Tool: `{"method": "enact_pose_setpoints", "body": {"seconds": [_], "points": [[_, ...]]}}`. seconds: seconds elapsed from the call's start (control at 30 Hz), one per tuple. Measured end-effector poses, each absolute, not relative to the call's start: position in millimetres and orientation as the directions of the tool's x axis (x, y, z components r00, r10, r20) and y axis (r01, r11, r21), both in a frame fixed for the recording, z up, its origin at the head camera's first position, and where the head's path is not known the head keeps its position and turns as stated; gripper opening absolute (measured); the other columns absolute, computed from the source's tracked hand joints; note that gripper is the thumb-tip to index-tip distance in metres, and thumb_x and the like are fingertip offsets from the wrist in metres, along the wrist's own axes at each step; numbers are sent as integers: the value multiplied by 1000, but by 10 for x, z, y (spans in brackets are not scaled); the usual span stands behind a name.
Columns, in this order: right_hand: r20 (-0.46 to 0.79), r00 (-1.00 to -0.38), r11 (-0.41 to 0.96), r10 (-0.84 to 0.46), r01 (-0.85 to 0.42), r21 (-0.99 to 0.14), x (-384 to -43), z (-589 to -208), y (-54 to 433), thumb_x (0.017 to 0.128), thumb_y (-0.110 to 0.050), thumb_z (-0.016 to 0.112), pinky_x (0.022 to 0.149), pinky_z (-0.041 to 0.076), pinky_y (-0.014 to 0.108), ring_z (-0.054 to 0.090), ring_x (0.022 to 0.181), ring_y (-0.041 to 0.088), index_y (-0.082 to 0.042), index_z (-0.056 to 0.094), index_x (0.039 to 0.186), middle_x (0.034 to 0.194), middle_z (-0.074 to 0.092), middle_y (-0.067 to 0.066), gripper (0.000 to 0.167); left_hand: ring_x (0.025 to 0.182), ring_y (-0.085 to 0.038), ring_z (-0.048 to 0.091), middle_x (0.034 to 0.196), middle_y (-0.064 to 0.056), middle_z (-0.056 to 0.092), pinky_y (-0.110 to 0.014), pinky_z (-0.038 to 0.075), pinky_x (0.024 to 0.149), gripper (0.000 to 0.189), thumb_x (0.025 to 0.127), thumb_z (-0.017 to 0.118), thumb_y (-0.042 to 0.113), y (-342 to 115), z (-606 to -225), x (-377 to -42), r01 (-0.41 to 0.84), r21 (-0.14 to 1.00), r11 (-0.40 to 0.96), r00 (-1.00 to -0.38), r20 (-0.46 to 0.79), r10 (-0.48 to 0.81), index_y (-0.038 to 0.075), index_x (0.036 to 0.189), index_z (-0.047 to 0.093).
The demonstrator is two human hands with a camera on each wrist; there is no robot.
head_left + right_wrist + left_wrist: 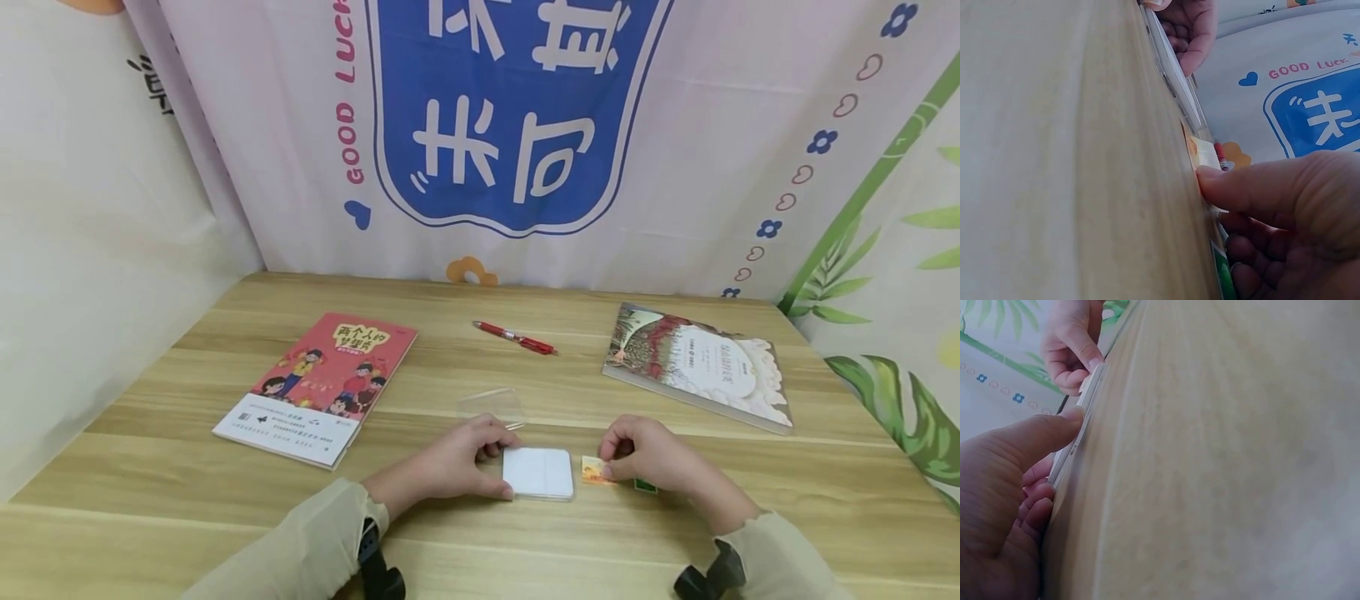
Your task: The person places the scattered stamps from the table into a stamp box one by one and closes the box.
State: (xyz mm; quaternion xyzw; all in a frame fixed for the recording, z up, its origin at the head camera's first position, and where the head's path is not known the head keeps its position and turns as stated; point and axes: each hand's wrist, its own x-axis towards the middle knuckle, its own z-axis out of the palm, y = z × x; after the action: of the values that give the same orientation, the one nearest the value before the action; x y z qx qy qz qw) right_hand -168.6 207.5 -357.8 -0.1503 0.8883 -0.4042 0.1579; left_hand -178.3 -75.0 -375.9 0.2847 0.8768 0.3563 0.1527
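On the tabletop lies a thin white square (538, 473) with rounded corners and a clear rim, like a small case or pad. My left hand (453, 462) holds its left edge between thumb and fingers. To its right, my right hand (651, 457) pinches a small orange stamp-like paper (593, 470) by its right side; in the right wrist view the thumb lies on this paper (1205, 152). A small green piece (646, 486) lies partly hidden under the right hand. Behind the left fingertips is a clear plastic sheet or lid (487, 406).
A red picture book (330, 375) lies at the left of the wooden table (187, 533). Farther back is a red pen (517, 337). Another illustrated book (701, 362) lies at the back right. Printed cloth (300, 167) hangs behind the table.
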Motion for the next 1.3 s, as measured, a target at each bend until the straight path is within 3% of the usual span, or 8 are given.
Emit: {"method": "enact_pose_setpoints", "body": {"seconds": [0.4,0.7,1.3], "points": [[-179,-912,657,-368,-119,-744,-1690,-3542,2076,77,-9,71,61,38,28,46,69,17,-6,58,78,72,53,1,14,87,-9,47,100,9,49,-23,41,77,50,70,81,29,-734,-3781,-1778,382,715,585,-796,-67,602,17,115,62],[-177,-930,677,-321,-95,-729,-1742,-3522,2112,81,-4,64,71,40,31,49,76,17,-5,63,84,80,57,2,3,88,-9,47,101,8,49,-23,41,78,51,70,81,29,-726,-3758,-1772,374,717,588,-797,-76,600,17,116,62],[-238,-906,518,-350,24,-855,-1805,-3502,2075,84,-2,60,64,47,27,51,74,16,3,61,94,85,57,7,11,89,-9,47,102,9,49,-23,41,78,51,71,80,30,-748,-3752,-1762,370,720,588,-798,-78,598,18,117,62]]}}
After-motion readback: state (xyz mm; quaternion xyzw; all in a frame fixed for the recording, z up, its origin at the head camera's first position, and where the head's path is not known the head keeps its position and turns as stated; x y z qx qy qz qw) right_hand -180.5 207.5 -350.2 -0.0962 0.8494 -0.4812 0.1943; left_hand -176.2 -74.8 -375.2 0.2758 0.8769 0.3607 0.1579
